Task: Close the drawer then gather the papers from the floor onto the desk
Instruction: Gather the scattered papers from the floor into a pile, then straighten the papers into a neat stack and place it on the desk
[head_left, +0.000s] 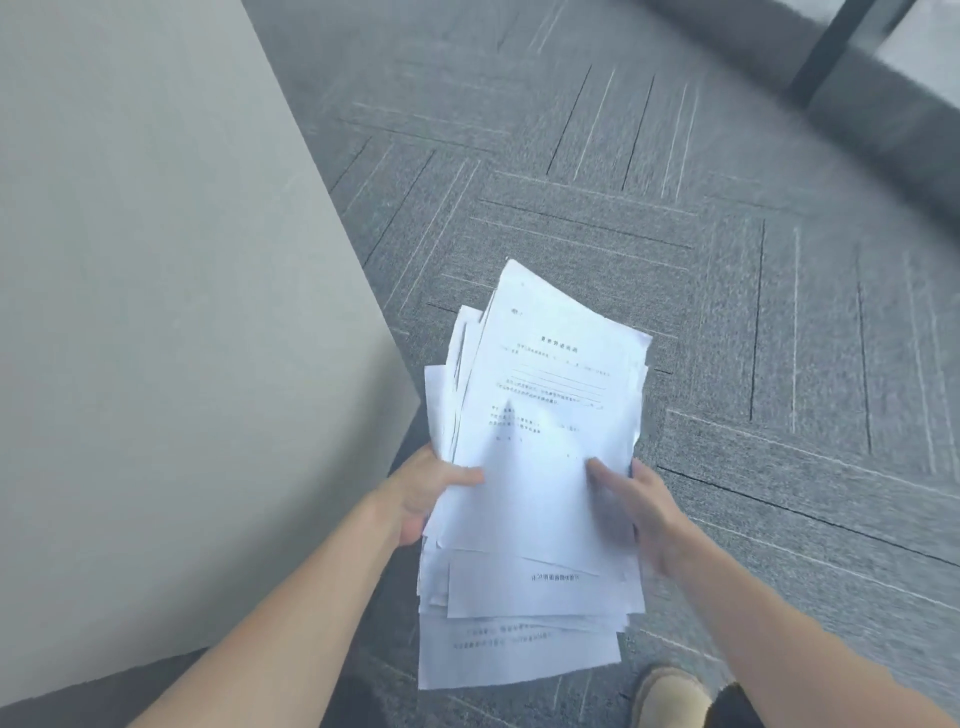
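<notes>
A loose stack of white printed papers (540, 467) hangs in the air above the grey carpet, sheets fanned out and uneven. My left hand (426, 493) grips the stack's left edge with the thumb on top. My right hand (639, 509) holds the right edge, thumb pressed on the top sheet. The pale grey desk top (156, 312) fills the left side of the view, its edge just left of the stack. No drawer is visible.
Grey patterned carpet tiles (727, 260) cover the floor ahead and to the right. A tan shoe (670, 696) shows at the bottom right. A dark frame or post (831, 47) stands at the far top right.
</notes>
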